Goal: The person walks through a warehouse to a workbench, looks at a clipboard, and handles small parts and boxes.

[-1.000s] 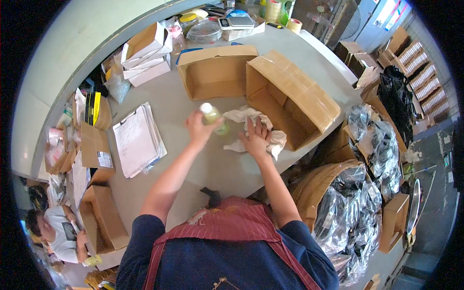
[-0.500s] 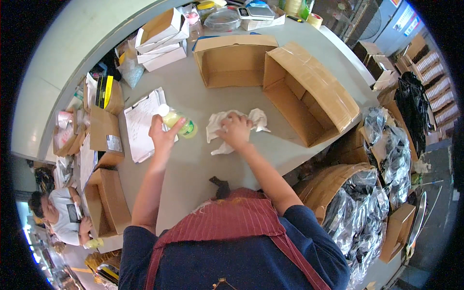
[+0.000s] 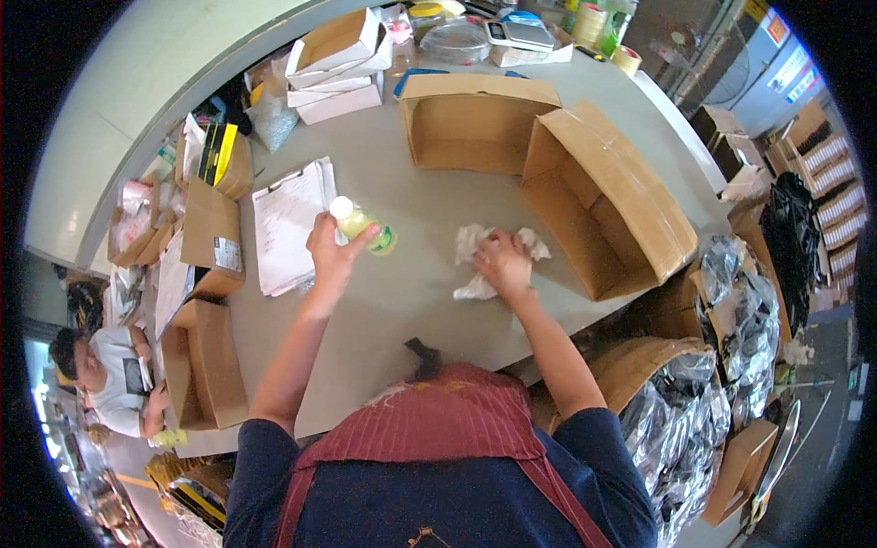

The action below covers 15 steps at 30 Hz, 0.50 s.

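My left hand (image 3: 334,250) is wrapped round a clear bottle (image 3: 373,232) of yellow-green liquid with a white cap. The bottle is tilted above the table, beside the right edge of a stack of written papers (image 3: 290,224). On the grey table (image 3: 384,320), my right hand (image 3: 504,265) presses down on a crumpled white cloth (image 3: 473,285), fingers bent into it. Parts of the cloth stick out round the hand; its middle is hidden under the palm. Just to the right of this hand stands an open cardboard box (image 3: 614,205) lying on its side.
A second cardboard box (image 3: 480,123) stands at the back, its open side toward me. White boxes (image 3: 336,68) are stacked at the back left, near a small scale (image 3: 521,35). Bags of dark plastic (image 3: 676,411) fill a carton at right. Another person (image 3: 114,379) sits at far left.
My right hand has slid the cloth rightward, nearer the right-hand box, and the cloth is more bunched. My left hand still holds the bottle near the papers. The whole view has shifted slightly.
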### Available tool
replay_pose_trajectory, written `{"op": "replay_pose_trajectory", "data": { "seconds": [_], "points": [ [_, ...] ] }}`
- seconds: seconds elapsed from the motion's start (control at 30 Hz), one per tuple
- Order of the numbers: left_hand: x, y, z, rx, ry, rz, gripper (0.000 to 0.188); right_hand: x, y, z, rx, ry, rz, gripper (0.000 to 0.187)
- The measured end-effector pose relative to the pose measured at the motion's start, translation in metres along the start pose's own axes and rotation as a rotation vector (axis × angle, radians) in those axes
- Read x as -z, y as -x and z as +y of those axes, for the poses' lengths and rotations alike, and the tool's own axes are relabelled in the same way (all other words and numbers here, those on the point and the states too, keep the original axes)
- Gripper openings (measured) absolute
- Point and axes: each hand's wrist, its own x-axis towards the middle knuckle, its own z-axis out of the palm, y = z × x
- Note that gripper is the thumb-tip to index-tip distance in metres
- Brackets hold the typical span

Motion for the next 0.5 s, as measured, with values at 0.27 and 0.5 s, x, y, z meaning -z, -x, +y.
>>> {"op": "replay_pose_trajectory", "data": {
  "seconds": [0.27, 0.5],
  "points": [
    [-0.023, -0.016, -0.029, -0.049, -0.132, -0.022, 0.053, -0.057, -0.090, 0.000, -0.432, 0.316, 0.030, 0.039],
    [-0.072, -0.027, -0.024, -0.030, -0.005, -0.120, 0.059, -0.062, -0.056, -0.041, -0.116, 0.215, 0.022, 0.030]
  ]
}}
